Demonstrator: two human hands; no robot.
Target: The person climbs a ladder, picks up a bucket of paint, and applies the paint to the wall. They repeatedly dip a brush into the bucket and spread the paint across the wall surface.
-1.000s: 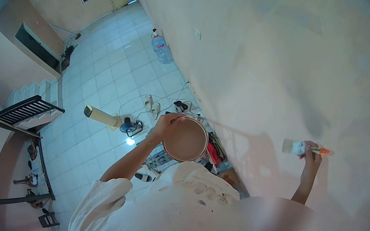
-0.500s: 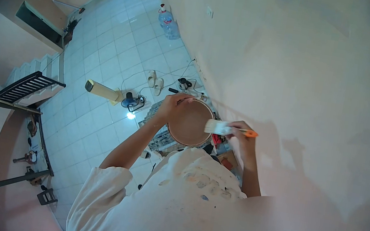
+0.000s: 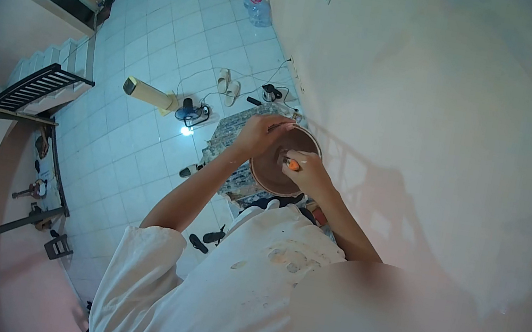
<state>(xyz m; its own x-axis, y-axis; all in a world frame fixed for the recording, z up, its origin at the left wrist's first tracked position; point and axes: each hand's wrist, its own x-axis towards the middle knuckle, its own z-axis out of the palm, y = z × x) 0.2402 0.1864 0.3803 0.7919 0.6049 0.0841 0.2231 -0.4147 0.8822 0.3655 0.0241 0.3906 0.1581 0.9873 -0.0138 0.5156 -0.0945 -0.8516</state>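
A round bucket (image 3: 267, 176) with a brownish inside is in front of my body, close to the wall. Its far left rim is gripped by my left hand (image 3: 262, 136), with the fingers over the edge. My right hand (image 3: 307, 174) reaches over the bucket's opening, closed around a paintbrush (image 3: 293, 164). Only the orange handle end of the brush shows; the bristles point down into the bucket and are hidden by the hand.
A pale wall (image 3: 442, 125) rises along the right. On the tiled floor are a blue fan (image 3: 187, 113), a tall cream-coloured object (image 3: 148, 93), slippers (image 3: 228, 86), cables and a large water bottle (image 3: 256, 6). Patterned sheeting (image 3: 233, 129) lies below the bucket. Black stair railings (image 3: 29, 88) stand left.
My right hand has moved left from beside the bucket to over its opening, turning the brush bristles-down into it. My left hand keeps its hold on the rim. The view has shifted slightly.
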